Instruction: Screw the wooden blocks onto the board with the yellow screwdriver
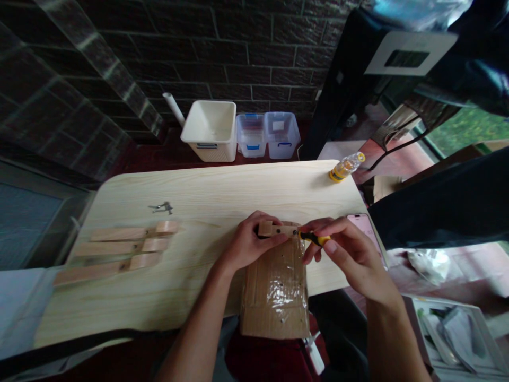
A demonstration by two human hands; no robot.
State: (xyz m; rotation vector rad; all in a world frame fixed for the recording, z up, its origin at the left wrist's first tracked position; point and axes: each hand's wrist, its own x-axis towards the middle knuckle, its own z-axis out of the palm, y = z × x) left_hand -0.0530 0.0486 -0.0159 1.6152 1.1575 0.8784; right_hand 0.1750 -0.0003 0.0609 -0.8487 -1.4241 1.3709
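My left hand [254,239] is closed around a small wooden piece [284,230], pressing it on the far end of a taped cardboard slab [274,307]. Dark screw heads or holes show along the wood. Between the fingers of my right hand [350,249] is a yellow-and-black screwdriver [316,238], lying nearly level. Its left end meets the right part of the wood near a dark screw [295,232]. Small dark holes dot the cardboard, which overhangs the table's near edge.
Several loose screws [163,207] lie on the table [199,185], above three wooden pieces with blocks [119,246] at left. A yellow-based clear bottle [344,167] stands at the back right, a phone [363,228] at the right edge. Plastic bins [210,146] sit behind.
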